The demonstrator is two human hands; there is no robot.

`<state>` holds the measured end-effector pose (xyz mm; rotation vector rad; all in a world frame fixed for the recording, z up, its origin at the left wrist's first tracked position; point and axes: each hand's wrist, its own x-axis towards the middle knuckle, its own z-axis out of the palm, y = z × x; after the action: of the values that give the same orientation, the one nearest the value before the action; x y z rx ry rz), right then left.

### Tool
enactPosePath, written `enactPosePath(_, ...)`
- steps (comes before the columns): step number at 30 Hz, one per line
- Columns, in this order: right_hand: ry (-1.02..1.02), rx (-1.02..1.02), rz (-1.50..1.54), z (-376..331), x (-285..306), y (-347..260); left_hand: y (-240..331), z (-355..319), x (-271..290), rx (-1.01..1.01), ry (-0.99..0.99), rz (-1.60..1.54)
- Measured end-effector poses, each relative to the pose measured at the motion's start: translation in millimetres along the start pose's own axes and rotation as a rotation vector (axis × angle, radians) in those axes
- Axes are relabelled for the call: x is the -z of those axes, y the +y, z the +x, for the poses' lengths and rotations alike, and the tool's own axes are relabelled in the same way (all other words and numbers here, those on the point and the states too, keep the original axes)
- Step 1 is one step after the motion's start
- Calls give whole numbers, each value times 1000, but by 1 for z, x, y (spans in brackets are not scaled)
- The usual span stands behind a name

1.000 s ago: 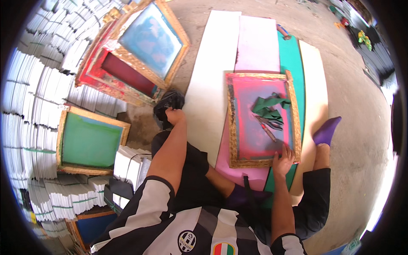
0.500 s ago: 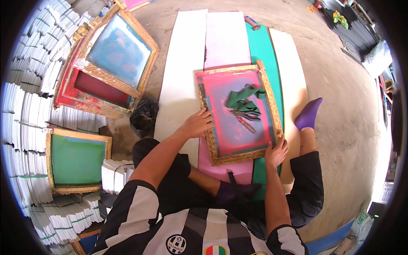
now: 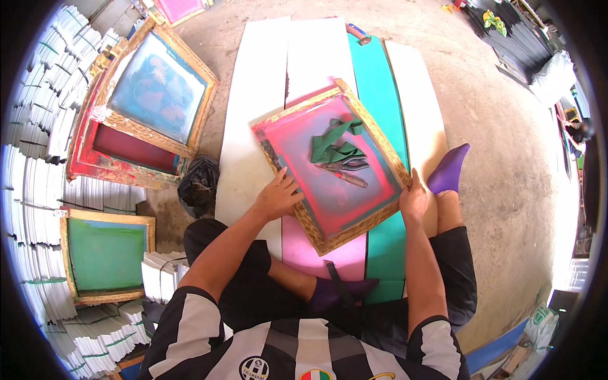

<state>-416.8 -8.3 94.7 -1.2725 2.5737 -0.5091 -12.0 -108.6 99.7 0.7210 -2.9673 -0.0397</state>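
A wooden-framed printing screen with pink and grey mesh lies slantwise over the coloured boards in front of me. My left hand grips its left rail, fingers resting over the wood. On the right side, my right hand is closed round the frame near its right corner. Upon the mesh is a crumpled strip of dark green cloth. Beside the cloth lie pliers with dark handles and a slim tool with a reddish-brown handle. The cloth partly covers the pliers.
Long white, pink and green boards lie beneath the screen; a hammer rests at their far end. To the left stand a blue screen, a green screen, a black bag and bundled white stacks.
The pink screen has turned counter-clockwise between my hands, its right corner swinging away from me. The cloth and tools on it turned along. The whole view has shifted slightly.
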Motion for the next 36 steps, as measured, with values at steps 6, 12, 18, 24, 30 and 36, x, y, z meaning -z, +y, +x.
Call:
enactPosePath(6,-7,189,-38,66,-23,-19,20,-3,-6,141,37,-36)
enactPosePath(12,-11,640,-162,71,-54,-61,38,-2,-27,227,72,33)
enactPosePath(18,-122,948,-136,56,-91,-125,30,-4,-37,204,78,-161)
enactPosePath(24,-377,901,-341,67,-88,-155,21,-6,-31,189,83,-316)
enactPosePath(30,-292,929,-398,68,-84,-157,24,-6,-32,184,90,-271)
enactPosePath(36,-338,849,-395,63,-79,-153,26,-7,-30,203,90,-228)
